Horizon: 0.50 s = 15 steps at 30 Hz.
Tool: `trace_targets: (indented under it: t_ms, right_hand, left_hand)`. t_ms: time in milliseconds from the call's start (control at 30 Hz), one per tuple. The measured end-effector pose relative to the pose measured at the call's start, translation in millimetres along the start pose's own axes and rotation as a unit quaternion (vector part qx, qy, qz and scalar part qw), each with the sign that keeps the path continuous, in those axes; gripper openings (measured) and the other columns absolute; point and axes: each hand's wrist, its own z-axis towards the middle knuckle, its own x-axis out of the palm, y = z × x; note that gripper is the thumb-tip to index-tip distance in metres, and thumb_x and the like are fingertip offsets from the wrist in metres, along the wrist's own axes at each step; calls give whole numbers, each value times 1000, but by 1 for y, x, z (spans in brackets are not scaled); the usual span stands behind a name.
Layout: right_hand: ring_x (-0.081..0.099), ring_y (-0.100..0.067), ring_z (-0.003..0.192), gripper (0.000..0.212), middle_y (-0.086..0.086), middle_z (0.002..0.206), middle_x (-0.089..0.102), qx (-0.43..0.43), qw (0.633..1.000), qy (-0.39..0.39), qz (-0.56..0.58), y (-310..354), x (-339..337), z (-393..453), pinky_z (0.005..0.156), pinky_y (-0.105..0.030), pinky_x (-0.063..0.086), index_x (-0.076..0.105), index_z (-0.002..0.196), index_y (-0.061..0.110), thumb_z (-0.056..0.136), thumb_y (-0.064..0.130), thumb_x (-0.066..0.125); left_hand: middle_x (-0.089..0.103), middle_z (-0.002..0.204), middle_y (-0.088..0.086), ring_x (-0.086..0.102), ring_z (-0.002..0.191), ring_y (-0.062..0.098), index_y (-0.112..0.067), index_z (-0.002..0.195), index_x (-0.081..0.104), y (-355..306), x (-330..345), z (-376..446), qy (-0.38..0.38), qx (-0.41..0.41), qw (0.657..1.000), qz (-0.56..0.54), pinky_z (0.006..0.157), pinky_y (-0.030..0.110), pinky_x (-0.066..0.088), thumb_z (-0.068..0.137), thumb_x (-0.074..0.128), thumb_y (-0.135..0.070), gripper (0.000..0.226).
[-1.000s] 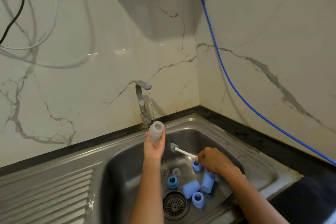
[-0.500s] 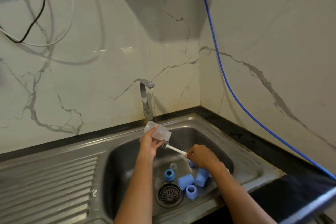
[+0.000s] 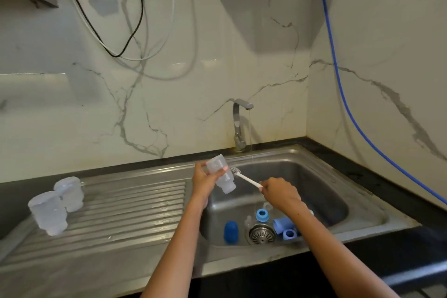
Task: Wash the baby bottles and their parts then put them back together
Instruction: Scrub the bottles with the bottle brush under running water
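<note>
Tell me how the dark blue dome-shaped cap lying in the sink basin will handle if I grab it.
The dark blue dome-shaped cap lies on wet steel, so probably slippery. Small plastic, likely light. Its rounded form may roll towards the drain strainer if nudged.

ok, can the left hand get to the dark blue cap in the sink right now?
Probably not yet: the left hand grips a clear bottle. The dark blue cap lies uncovered just below it, left of the drain.

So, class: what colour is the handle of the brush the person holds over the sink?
White: the brush handle, gripped by the right hand, shows clearly in the head view.
</note>
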Motion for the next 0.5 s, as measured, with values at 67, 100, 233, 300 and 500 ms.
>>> trace_targets:
  t_ms: [67, 100, 233, 300, 500]
  right_hand:
    - [62, -28, 99, 34, -9, 110, 66, -3, 1000, -7, 4, 5, 8, -2, 85, -38, 50, 60, 127, 22, 101, 32, 40]
    - [62, -28, 98, 34, -9, 109, 66, -3, 1000, -8, 4, 6, 11, -3, 84, -38, 50, 59, 127, 23, 101, 32, 39]
    - [63, -25, 94, 34, -7, 106, 66, -3, 1000, -11, -18, -1, 18, 0, 81, -35, 49, 59, 126, 24, 102, 34, 37]
    - [63, -24, 91, 34, -6, 102, 67, -5, 1000, -12, -17, -2, 20, 2, 78, -34, 49, 61, 125, 24, 102, 34, 38]
    - [63, -20, 88, 33, -5, 100, 67, -6, 1000, -3, -8, -6, 22, 7, 77, -32, 50, 62, 124, 22, 101, 34, 40]
  left_hand:
    - [59, 120, 11, 61, 105, 26, -11, 124, 43, 3, -5, -4, -4, 17, 999, 27, 79, 35, 54, 81, 74, -18, 53]
    - [59, 120, 10, 61, 104, 25, -11, 125, 43, 6, -7, -5, 0, 37, 996, 75, 79, 35, 55, 81, 74, -20, 54]
    - [59, 120, 5, 60, 105, 21, -17, 123, 43, 14, -11, -3, 33, 68, 984, 161, 80, 34, 57, 78, 76, -18, 56]
    - [58, 122, 6, 61, 103, 18, -20, 119, 44, 20, -15, -1, 46, 52, 988, 139, 75, 28, 57, 79, 75, -20, 51]
    - [56, 124, 8, 58, 108, 23, -17, 119, 44, 37, -15, 9, 53, 56, 967, 241, 87, 36, 52, 80, 75, -23, 50]
